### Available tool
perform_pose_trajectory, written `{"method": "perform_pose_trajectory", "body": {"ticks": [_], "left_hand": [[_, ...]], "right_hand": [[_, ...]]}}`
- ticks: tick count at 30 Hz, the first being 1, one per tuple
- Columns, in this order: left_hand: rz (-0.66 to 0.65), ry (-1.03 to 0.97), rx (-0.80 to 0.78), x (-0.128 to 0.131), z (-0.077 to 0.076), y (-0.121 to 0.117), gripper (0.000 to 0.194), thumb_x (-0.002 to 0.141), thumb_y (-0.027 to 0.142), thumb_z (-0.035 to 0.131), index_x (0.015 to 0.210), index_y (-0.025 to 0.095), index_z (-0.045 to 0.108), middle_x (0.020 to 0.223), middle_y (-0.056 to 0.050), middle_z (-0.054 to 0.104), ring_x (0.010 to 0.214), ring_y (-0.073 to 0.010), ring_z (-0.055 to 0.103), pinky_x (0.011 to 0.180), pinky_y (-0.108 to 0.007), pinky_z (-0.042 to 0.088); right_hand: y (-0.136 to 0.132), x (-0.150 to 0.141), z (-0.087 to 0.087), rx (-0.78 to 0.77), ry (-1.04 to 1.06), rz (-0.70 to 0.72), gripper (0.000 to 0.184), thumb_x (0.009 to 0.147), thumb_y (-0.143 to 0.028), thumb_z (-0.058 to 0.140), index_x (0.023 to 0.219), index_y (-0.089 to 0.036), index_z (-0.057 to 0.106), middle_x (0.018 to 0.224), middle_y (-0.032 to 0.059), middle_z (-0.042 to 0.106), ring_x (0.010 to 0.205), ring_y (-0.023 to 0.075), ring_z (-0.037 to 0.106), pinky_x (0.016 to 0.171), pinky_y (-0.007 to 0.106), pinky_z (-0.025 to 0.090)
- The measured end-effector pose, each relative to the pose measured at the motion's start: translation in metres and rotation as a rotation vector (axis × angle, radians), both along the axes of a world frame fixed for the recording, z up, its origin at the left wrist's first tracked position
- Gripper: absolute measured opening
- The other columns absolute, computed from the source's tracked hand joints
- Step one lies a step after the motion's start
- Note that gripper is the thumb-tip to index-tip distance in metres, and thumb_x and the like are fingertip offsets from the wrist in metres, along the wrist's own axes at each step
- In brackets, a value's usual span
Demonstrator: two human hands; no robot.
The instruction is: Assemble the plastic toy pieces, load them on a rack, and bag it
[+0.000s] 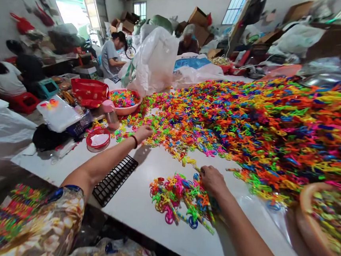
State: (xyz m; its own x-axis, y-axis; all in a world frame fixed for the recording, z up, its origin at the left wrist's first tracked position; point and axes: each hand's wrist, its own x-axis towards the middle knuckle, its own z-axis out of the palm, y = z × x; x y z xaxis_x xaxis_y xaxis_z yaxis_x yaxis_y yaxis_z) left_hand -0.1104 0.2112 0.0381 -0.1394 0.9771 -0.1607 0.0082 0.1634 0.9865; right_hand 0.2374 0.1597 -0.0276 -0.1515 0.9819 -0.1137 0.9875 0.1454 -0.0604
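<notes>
My left hand (pixel 143 133), with a dark bracelet at the wrist, is at the near edge of a large heap of bright plastic pieces (pixel 248 123). Its fingers are bent together, and what they pinch is hidden. My right hand (pixel 213 179) is closed on a thin striped stick (pixel 197 168) with a yellow plastic piece (pixel 189 160) at its far end. Just left of and below that hand lies a small pile of striped sticks with coloured plastic figures (pixel 176 196) on the white table (pixel 140 205).
A black grid rack (pixel 115 181) lies below my left forearm. Around the table's left side are a red basket (pixel 98 138), a pink-lidded bottle (pixel 111 115) and a pink basin (pixel 130 110). A tan tub (pixel 307 207) stands at right. Other people sit beyond.
</notes>
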Motion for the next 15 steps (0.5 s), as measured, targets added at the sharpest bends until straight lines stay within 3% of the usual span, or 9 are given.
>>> {"method": "perform_pose_trajectory", "body": {"ticks": [2, 5, 7, 9, 12, 15], "left_hand": [[-0.048, 0.13, -0.019, 0.029, -0.029, -0.011, 0.013, 0.069, 0.016, 0.079, 0.073, 0.013, 0.066, 0.068, -0.002, 0.062, 0.073, -0.0159, 0.06, 0.075, -0.03, 0.05], [-0.064, 0.25, 0.038, 0.066, -0.052, -0.014, 0.021, 0.067, 0.022, 0.08, 0.085, 0.017, 0.07, 0.088, -0.004, 0.067, 0.094, -0.0203, 0.059, 0.091, -0.032, 0.046], [-0.056, 0.287, 0.081, 0.083, -0.057, -0.008, 0.031, 0.068, 0.029, 0.08, 0.095, 0.019, 0.07, 0.107, -0.007, 0.065, 0.109, -0.0234, 0.055, 0.099, -0.033, 0.041], [-0.045, 0.294, 0.096, 0.095, -0.058, 0.001, 0.03, 0.067, 0.03, 0.08, 0.092, 0.019, 0.069, 0.115, -0.009, 0.062, 0.116, -0.0252, 0.052, 0.101, -0.033, 0.039], [-0.012, 0.247, 0.066, 0.103, -0.059, 0.012, 0.012, 0.069, 0.018, 0.075, 0.071, 0.016, 0.064, 0.102, -0.01, 0.063, 0.111, -0.0247, 0.056, 0.096, -0.032, 0.042], [0.053, 0.127, 0.021, 0.102, -0.058, 0.014, 0.014, 0.076, 0.014, 0.065, 0.065, 0.016, 0.057, 0.081, -0.007, 0.061, 0.092, -0.0203, 0.062, 0.083, -0.03, 0.047]], "right_hand": [[-0.001, -0.001, -0.001, 0.013, 0.008, -0.013, 0.025, 0.093, -0.024, 0.047, 0.101, -0.016, 0.07, 0.104, 0.0156, 0.067, 0.095, 0.0257, 0.062, 0.072, 0.031, 0.037], [-0.006, -0.005, 0.002, 0.048, 0.034, -0.019, 0.025, 0.094, -0.022, 0.045, 0.105, -0.014, 0.066, 0.1, 0.0143, 0.068, 0.092, 0.0243, 0.062, 0.077, 0.032, 0.038], [-0.015, -0.01, 0.009, 0.143, 0.105, 0.008, 0.024, 0.094, -0.022, 0.044, 0.105, -0.014, 0.064, 0.098, 0.0125, 0.069, 0.091, 0.0232, 0.062, 0.081, 0.032, 0.039], [-0.029, -0.016, 0.018, 0.323, 0.232, 0.062, 0.023, 0.094, -0.025, 0.046, 0.103, -0.016, 0.065, 0.096, 0.0113, 0.068, 0.091, 0.0234, 0.061, 0.085, 0.034, 0.04], [-0.056, -0.023, 0.034, 0.559, 0.451, 0.115, 0.023, 0.094, -0.031, 0.048, 0.099, -0.018, 0.067, 0.09, 0.0095, 0.067, 0.09, 0.0241, 0.06, 0.088, 0.038, 0.042], [-0.086, -0.027, 0.048, 0.596, 0.69, 0.057, 0.025, 0.093, -0.037, 0.051, 0.099, -0.019, 0.068, 0.085, 0.0068, 0.065, 0.083, 0.0219, 0.06, 0.082, 0.036, 0.047]]}}
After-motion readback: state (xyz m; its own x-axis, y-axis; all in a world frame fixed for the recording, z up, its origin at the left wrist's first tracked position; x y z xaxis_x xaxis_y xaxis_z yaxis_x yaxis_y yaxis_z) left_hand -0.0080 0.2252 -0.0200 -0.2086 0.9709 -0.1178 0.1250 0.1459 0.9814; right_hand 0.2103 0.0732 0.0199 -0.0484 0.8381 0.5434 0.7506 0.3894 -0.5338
